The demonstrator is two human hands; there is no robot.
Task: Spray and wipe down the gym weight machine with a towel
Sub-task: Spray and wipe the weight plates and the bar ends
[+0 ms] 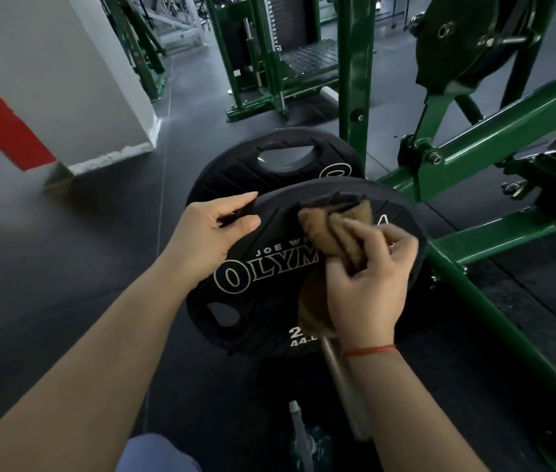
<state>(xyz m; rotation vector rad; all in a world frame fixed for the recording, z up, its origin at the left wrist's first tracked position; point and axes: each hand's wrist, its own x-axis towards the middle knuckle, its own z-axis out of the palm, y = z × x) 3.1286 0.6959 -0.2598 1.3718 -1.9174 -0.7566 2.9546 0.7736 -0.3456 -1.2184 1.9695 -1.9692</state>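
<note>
Brown towel (337,229) bunched in right hand (368,284), on black weight plate (269,294)

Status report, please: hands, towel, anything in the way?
Left hand grips rim of near weight plate. Right hand holds brown towel on plate face. Nothing blocks the wipe.

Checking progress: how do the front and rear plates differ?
The left hand grips the front plate at its rim and the right hand presses the towel on it; the rear plate is untouched. The rear plate sits half hidden behind the front plate. Both are black with grip holes.
</note>
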